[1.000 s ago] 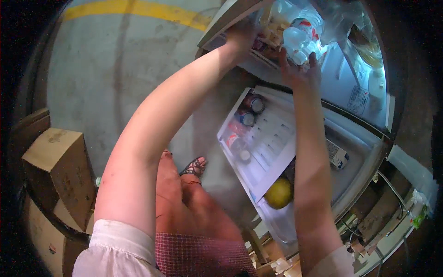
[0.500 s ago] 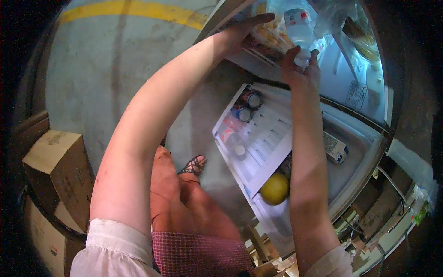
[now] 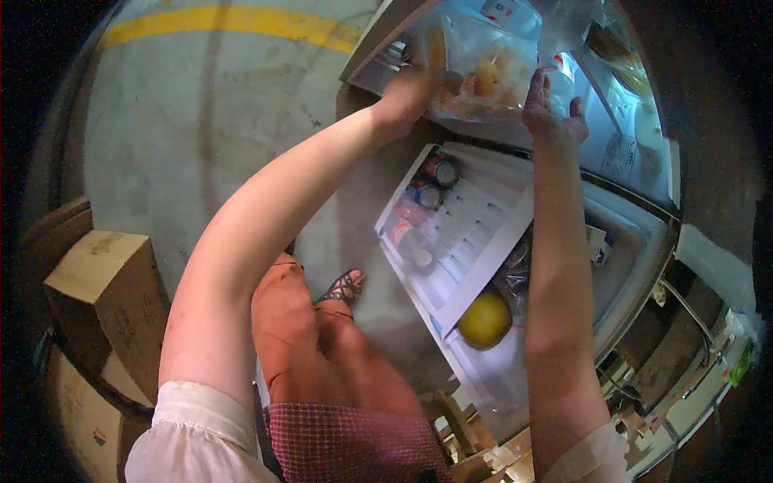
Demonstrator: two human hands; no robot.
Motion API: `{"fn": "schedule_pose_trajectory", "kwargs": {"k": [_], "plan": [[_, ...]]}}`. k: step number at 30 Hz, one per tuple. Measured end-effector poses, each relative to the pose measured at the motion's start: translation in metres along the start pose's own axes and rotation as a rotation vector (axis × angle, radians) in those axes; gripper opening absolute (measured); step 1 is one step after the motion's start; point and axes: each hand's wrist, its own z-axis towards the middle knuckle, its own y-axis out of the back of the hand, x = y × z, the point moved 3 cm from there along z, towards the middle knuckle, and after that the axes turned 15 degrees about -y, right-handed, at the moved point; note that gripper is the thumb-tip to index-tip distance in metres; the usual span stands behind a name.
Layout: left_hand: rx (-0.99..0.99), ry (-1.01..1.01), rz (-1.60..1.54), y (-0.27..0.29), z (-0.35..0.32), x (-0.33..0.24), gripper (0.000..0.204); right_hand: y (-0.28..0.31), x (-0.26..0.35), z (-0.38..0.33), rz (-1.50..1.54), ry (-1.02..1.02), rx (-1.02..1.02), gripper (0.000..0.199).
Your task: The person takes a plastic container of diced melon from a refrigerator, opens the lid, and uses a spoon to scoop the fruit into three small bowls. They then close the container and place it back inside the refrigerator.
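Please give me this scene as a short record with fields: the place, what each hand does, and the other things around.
Place: open refrigerator above a grey concrete floor with a yellow painted line
Left hand: grips the clear plastic bag of pale yellowish food from its left side
Right hand: raised at the bag's right side, fingers spread, touching it
Door shelf: small round-capped jars in a white rack
Lower drawer: round yellow fruit
Left side: brown cardboard boxes
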Motion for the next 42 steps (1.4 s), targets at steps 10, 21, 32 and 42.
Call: {"fn": "schedule_pose_trajectory", "kwargs": {"k": [10,21,32,42], "plan": [[-0.185,0.083,0.261,0.036,-0.016,-0.010,0.029,0.012,0.012,0.018,-0.086,-0.057,-0.044,0.071],[-0.203,0.055,0.250,0.036,-0.083,-0.025,0.042,0.044,0.029,0.032,-0.620,0.168,-0.527,0.036],[-0.284,0.089,-0.068,0.083,-0.158,-0.043,0.048,0.071,0.050,0.076,-0.599,-0.060,-0.530,0.031],[-0.317,0.133,-0.160,0.092,-0.241,-0.145,0.063,0.082,-0.006,0.030,-0.615,-0.028,-0.412,0.032]]}}
